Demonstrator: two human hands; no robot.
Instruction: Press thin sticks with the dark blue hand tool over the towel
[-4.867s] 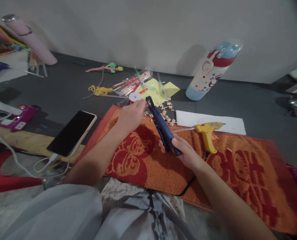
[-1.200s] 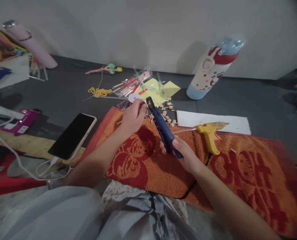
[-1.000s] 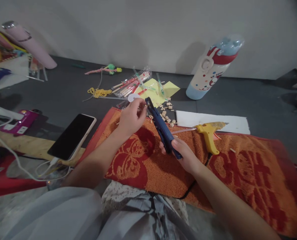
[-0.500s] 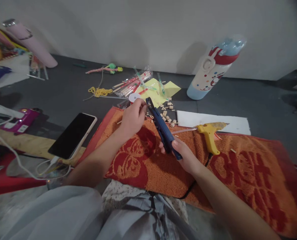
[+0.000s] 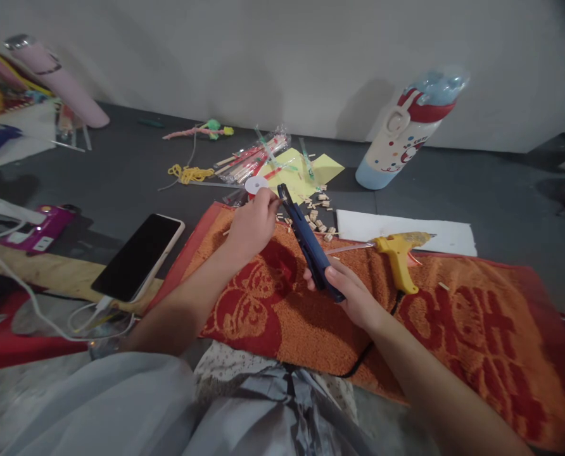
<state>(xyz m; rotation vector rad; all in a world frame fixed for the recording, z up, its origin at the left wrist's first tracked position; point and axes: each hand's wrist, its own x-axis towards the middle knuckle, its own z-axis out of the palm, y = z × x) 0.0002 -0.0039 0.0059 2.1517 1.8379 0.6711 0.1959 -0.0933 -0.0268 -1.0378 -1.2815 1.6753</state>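
Mostly dark blue, slender tool (image 5: 310, 242)

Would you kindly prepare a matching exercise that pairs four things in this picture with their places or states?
1. dark blue tool
2. phone
3. white spool
4. glue gun

A. attached to a white cable
B. yellow, handle over the orange towel
C. held in the right hand
D. just beyond the left hand

Pairs: 1-C, 2-A, 3-D, 4-B

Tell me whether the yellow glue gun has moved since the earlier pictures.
No. Judged against the white strip, the yellow glue gun shows no clear shift either way; its nozzle still overlaps the strip.
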